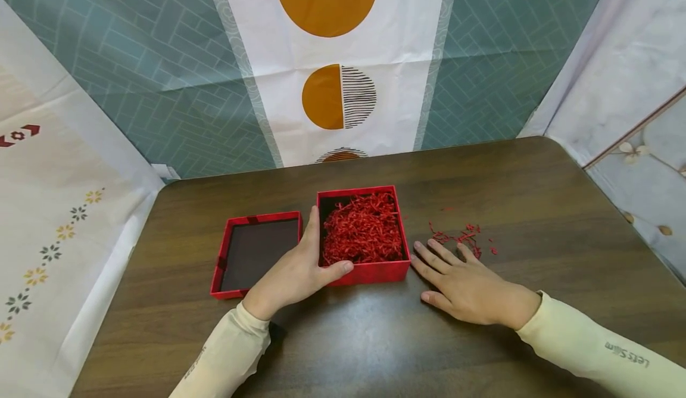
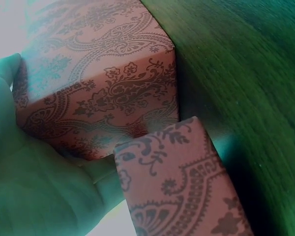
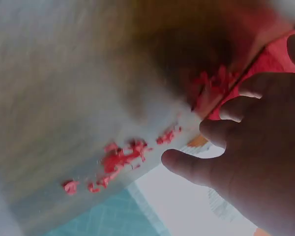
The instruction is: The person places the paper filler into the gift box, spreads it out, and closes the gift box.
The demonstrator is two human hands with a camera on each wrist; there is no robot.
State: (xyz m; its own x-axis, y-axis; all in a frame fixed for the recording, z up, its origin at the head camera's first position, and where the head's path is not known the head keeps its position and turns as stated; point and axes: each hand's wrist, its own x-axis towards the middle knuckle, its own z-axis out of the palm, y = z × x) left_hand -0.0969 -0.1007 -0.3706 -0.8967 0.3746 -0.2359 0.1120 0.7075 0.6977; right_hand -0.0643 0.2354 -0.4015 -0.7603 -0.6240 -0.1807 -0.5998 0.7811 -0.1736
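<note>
A square red gift box (image 1: 370, 273) stands on the table, filled with red shredded paper (image 1: 364, 228). My left hand (image 1: 300, 273) holds the box's near left corner, fingers along its left wall and thumb across the front. In the left wrist view, the box (image 2: 123, 88) shows a dark floral pattern against the palm. My right hand (image 1: 468, 288) lies with spread fingers, palm down, beside the box's right side. Loose red paper shreds (image 1: 465, 238) lie just beyond its fingertips. The right wrist view shows these shreds (image 3: 118, 160) beside the hand (image 3: 250, 142).
The box lid (image 1: 262, 258) lies upturned left of the box, its dark inside facing up and its right end near my left hand. Its patterned side (image 2: 182, 182) shows in the left wrist view. The wooden table (image 1: 354, 338) ends at a patterned cloth backdrop (image 1: 214, 118).
</note>
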